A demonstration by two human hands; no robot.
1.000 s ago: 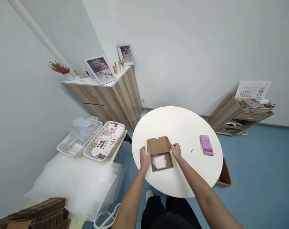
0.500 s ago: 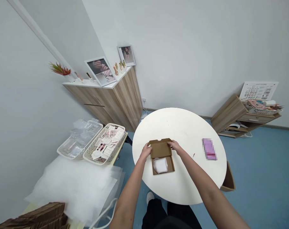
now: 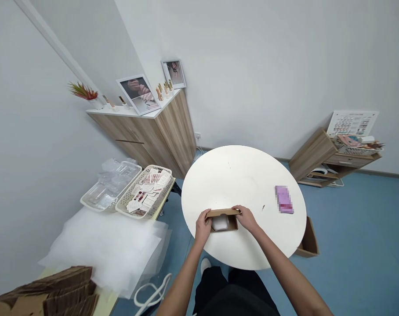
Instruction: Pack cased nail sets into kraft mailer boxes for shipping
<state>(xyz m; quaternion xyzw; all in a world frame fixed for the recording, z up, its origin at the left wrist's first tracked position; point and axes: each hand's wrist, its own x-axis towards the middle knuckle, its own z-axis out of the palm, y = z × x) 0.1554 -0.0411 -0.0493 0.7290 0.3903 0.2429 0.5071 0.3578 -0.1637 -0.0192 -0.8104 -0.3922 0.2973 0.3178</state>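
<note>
A small brown cardboard box (image 3: 233, 224) sits near the front of the round white table, its lid partly folded down over it. Inside lies a white wrapped item (image 3: 220, 223), partly covered by the lid. My left hand (image 3: 203, 227) is closed on the lid's left corner, with its fingers curled along the box side. At the right corner, my right hand (image 3: 247, 217) pinches the lid with thumb and fingers.
A purple blurred packet (image 3: 284, 199) lies on the round table (image 3: 239, 171). Left, a side table carries a basket of cards (image 3: 146, 191), a tray of clear plastic packs (image 3: 110, 184), white foam sheets (image 3: 103, 250) and stacked flat cardboard (image 3: 64, 289). An open carton (image 3: 308, 241) stands on the floor, right.
The lid has swung from upright toward me, down over the box opening. Both hands have moved down with it, and less of the white wrapped item shows.
</note>
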